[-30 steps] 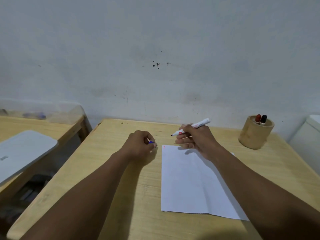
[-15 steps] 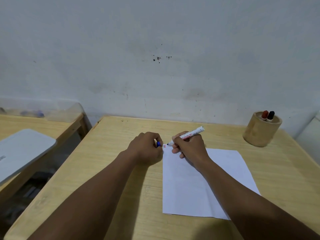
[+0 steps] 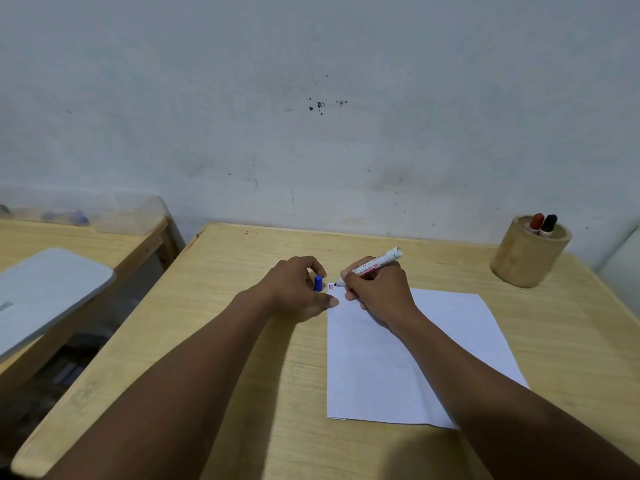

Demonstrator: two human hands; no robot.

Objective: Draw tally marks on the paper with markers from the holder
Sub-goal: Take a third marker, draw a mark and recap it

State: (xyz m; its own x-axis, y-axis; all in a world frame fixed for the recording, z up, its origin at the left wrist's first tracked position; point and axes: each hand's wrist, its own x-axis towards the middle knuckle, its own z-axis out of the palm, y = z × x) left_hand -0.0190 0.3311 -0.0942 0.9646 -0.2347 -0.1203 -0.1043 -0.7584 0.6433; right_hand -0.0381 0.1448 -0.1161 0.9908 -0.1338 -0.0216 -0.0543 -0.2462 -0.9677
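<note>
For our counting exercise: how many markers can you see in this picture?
3. One marker in the right hand at the paper; a red-capped and a black-capped in the holder. More may be hidden inside.

Since a second ago the right hand (image 3: 377,292) has lowered the marker (image 3: 372,266) from above the paper (image 3: 433,358) so its tip meets the top left corner beside the red marks (image 3: 331,287), the left hand (image 3: 298,289) closing in.
</note>
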